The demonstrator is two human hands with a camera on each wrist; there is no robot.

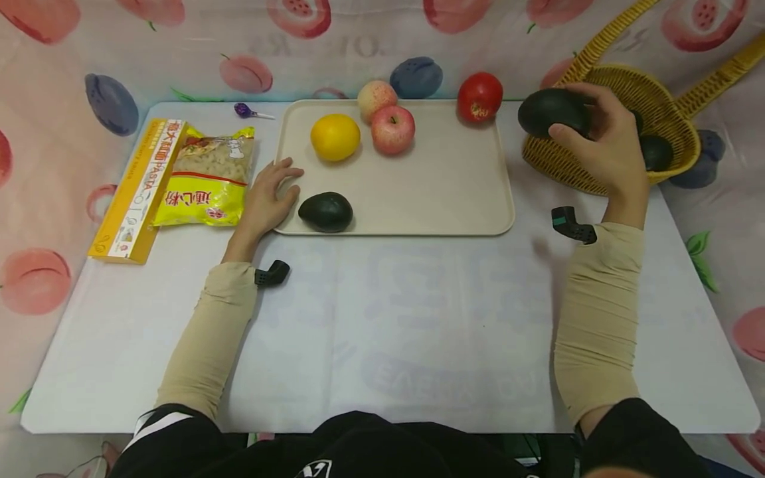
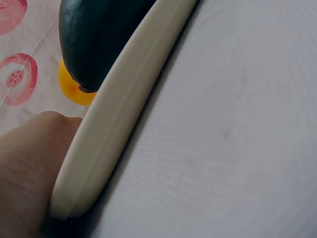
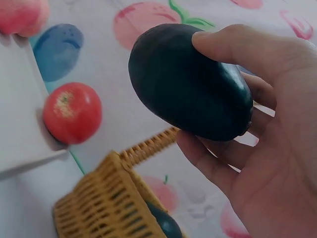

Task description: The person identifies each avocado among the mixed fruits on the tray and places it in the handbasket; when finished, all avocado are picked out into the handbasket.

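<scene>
My right hand point(image 1: 606, 136) grips a dark green avocado point(image 1: 554, 113) between thumb and fingers, held up over the left side of a wicker basket point(image 1: 672, 99). In the right wrist view the avocado point(image 3: 183, 82) is raised above the basket point(image 3: 106, 203). Another avocado point(image 1: 656, 153) shows inside the basket, partly behind the hand. My left hand point(image 1: 267, 196) rests at the left edge of a cream tray point(image 1: 430, 199), fingers loosely spread at its rim. Just right of that hand, a single avocado point(image 1: 325, 212) lies in the tray's front left corner.
On the tray are a lemon point(image 1: 335, 137), a peach point(image 1: 375, 98), an apple point(image 1: 392, 130) and, at the back right corner, a tomato point(image 1: 479, 97). A yellow pasta box point(image 1: 137, 192) and a macaroni bag point(image 1: 209, 176) lie left. Behind them is a purple lollipop point(image 1: 244, 110).
</scene>
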